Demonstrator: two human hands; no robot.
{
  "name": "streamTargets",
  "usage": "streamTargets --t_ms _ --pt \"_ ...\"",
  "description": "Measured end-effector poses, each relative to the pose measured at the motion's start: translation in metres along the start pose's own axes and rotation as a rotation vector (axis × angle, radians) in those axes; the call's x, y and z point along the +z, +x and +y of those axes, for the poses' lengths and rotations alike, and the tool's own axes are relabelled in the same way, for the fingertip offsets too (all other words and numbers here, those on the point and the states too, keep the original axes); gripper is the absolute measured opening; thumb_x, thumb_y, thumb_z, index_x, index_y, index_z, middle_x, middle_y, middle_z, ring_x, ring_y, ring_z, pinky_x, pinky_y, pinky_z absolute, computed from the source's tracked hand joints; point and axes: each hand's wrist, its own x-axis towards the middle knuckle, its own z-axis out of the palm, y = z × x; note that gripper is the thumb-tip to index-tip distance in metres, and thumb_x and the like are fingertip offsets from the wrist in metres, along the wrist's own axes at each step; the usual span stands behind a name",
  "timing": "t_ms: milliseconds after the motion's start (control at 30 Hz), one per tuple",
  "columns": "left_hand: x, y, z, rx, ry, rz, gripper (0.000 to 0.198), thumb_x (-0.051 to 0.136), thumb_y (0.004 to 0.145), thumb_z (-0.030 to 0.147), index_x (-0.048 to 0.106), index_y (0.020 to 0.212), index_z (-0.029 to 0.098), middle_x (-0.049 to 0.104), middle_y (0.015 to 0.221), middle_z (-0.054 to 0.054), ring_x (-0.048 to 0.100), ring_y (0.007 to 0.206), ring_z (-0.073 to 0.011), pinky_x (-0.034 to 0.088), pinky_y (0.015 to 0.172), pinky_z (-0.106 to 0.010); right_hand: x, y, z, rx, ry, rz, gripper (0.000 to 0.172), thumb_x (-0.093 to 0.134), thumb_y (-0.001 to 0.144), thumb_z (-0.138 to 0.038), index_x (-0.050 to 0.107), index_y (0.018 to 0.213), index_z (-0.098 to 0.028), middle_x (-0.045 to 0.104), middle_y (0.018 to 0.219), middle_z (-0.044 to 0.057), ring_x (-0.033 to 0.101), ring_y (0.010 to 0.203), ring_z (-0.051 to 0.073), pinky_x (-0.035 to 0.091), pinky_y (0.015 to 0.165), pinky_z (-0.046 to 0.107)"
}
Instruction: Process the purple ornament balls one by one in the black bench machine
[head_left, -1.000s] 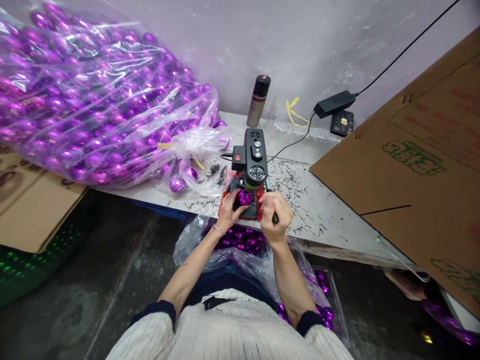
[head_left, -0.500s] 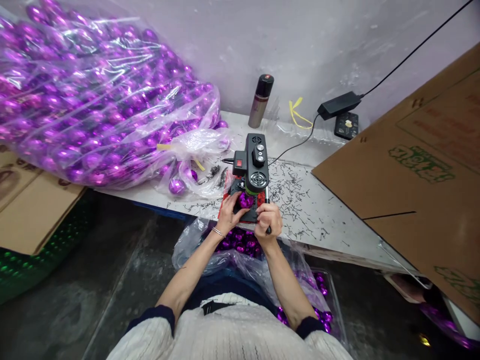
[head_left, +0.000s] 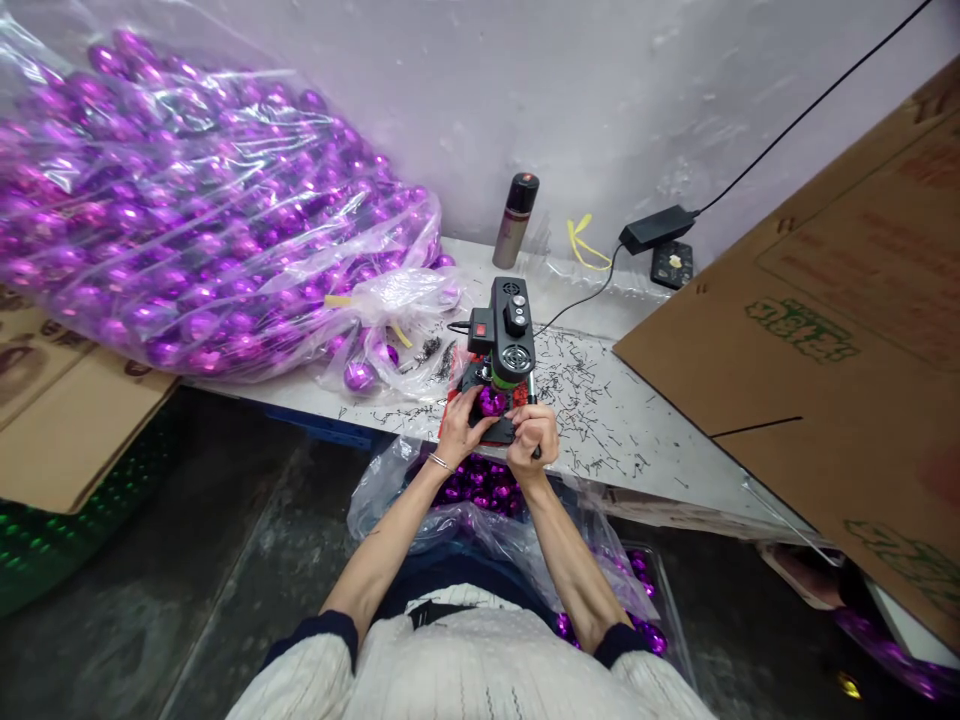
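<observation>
Grasping a shiny purple ball [head_left: 493,402] beneath the black machine [head_left: 514,325], our left hand [head_left: 457,428] curls round it at its eight o'clock; our right hand [head_left: 534,437] is clenched on the machine's lever [head_left: 532,388] at five o'clock. A bag [head_left: 401,293] of purple balls [head_left: 217,240] lies toward our ten o'clock.

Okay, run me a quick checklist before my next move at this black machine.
1. Ball steadied: ok. Your left hand holds the purple ball.
2. Handle gripped: ok. Your right hand is around the handle.
3. Ball lined up: ok by eye, below the head of the machine; whether they touch, cannot tell.
4. Power on: cannot tell. The red switch shows, but not its setting.
5. Table swept: not ok. Black scraps lie right of the machine.
</observation>
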Motion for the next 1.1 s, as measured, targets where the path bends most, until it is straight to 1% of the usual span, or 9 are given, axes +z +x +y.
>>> streamTargets --t_ms 100,233,433,533,667,767,867,967,1100 --pt "0.002 0.001 -0.002 0.005 -0.006 0.010 0.057 0.064 0.096 0.051 0.053 0.140 0.018 0.068 0.132 -0.017 0.066 0.124 -0.0291 0.050 0.109 -0.049 -0.002 0.001 0.001 -0.056 -0.033 -0.054 0.029 0.040 0.102 -0.026 0.049 0.074 -0.023 0.057 0.075 -0.002 0.063 0.066 0.014 0.053 0.072 0.035" --pt "0.004 0.004 -0.004 0.000 -0.020 0.012 0.058 0.067 0.093 0.051 0.054 0.140 0.019 0.068 0.131 -0.016 0.066 0.122 -0.0297 0.051 0.108 -0.050 -0.004 0.026 -0.015 -0.005 -0.024 -0.009 0.031 0.041 0.101 -0.023 0.049 0.072 -0.023 0.056 0.071 -0.001 0.058 0.062 0.013 0.047 0.059 0.029" --pt "-0.004 -0.020 0.008 0.089 0.010 0.060 0.063 0.063 0.097 0.044 0.042 0.151 0.020 0.062 0.140 -0.018 0.061 0.132 -0.0295 0.049 0.111 -0.050 -0.009 0.076 -0.047 0.156 -0.083 -0.072 0.035 0.045 0.101 -0.024 0.050 0.067 -0.022 0.057 0.068 -0.001 0.058 0.068 0.013 0.045 0.066 0.030" --pt "-0.016 -0.052 0.022 0.214 0.101 -0.074 0.062 0.060 0.099 0.039 0.038 0.155 0.023 0.056 0.148 -0.018 0.054 0.139 -0.0293 0.043 0.116 -0.053 -0.011 0.073 -0.046 0.100 -0.093 -0.089 0.033 0.045 0.101 -0.021 0.051 0.068 -0.022 0.059 0.069 -0.001 0.059 0.069 0.013 0.045 0.067 0.030" --pt "-0.035 -0.065 0.034 0.341 0.158 -0.250 0.079 0.067 0.090 0.059 0.041 0.155 0.022 0.046 0.155 -0.021 0.046 0.144 -0.0337 0.037 0.118 -0.058 -0.011 0.054 -0.036 0.062 -0.122 -0.073 0.031 0.044 0.100 -0.020 0.054 0.071 -0.022 0.061 0.071 0.000 0.059 0.068 0.014 0.044 0.066 0.031" --pt "-0.058 -0.020 0.023 0.327 0.200 -0.170 0.060 0.056 0.098 0.053 0.049 0.149 0.022 0.050 0.153 -0.019 0.049 0.142 -0.0312 0.038 0.118 -0.054 -0.009 0.048 -0.033 0.043 -0.110 -0.065 0.030 0.044 0.100 -0.019 0.054 0.072 -0.022 0.061 0.070 0.000 0.060 0.068 0.015 0.044 0.065 0.031" --pt "-0.097 0.053 -0.005 0.037 0.394 -0.086 0.043 0.042 0.103 0.031 0.058 0.139 0.014 0.063 0.137 -0.021 0.059 0.129 -0.0305 0.043 0.111 -0.051 -0.009 0.048 -0.034 0.021 -0.098 -0.061 0.030 0.045 0.099 -0.017 0.052 0.070 -0.022 0.060 0.070 0.000 0.060 0.068 0.015 0.044 0.064 0.031" --pt "-0.136 0.112 -0.035 -0.261 0.695 -0.321 0.031 0.049 0.094 0.020 0.070 0.115 0.009 0.074 0.106 -0.021 0.066 0.111 -0.0343 0.047 0.102 -0.051 -0.008 0.048 -0.035 0.025 -0.103 -0.058 0.030 0.046 0.098 -0.016 0.053 0.070 -0.022 0.060 0.070 0.001 0.060 0.068 0.015 0.044 0.064 0.032" --pt "-0.162 0.133 -0.053 -0.355 0.781 -0.410 0.016 0.061 0.083 0.019 0.072 0.089 0.009 0.073 0.087 -0.021 0.064 0.111 -0.0412 0.042 0.102 -0.055 -0.008 0.046 -0.035 0.019 -0.077 -0.069 0.029 0.046 0.097 -0.013 0.053 0.071 -0.022 0.059 0.069 0.000 0.061 0.070 0.015 0.045 0.065 0.031"
